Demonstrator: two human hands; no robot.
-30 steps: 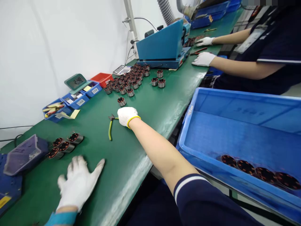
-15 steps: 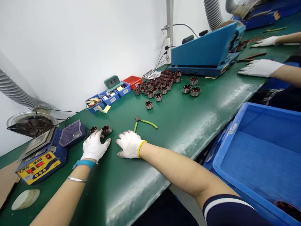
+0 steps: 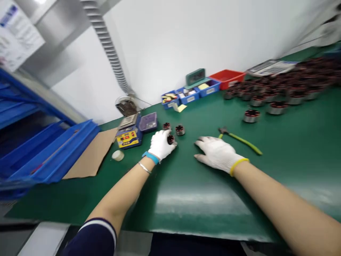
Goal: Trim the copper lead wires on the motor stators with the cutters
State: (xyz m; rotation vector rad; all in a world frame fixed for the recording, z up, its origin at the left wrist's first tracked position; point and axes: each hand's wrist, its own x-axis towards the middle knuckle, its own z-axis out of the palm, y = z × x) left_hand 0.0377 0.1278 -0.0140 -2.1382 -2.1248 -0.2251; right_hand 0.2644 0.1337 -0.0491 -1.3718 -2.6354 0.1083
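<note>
Left hand [image 3: 160,145] takes hold of a wound core [image 3: 171,139] as pliers [image 3: 243,140] lie loose

A worker's left grip is curled narrow around one dark-and-copper core on the green desk [image 3: 186,199]; a second ago that hand lay spread and bare-palmed short of the cluster. Whether the piece has been lifted cannot be told. A far core [image 3: 167,126] stands just beyond the fingers, and a right-hand core [image 3: 180,130] sits just beside the grip. Four stood grouped there a second ago; any fourth may be hidden.

The right hand [image 3: 217,153], then closed over a handle of the pliers, now stretches just to their near side, thumb and fingers parted wide, with nothing visible in it. The shift suggests the work at this instant rests with the left hand alone, the cutting tool set aside. At far right, the blurred pile of cores [image 3: 298,83] stays on the desk.
</note>
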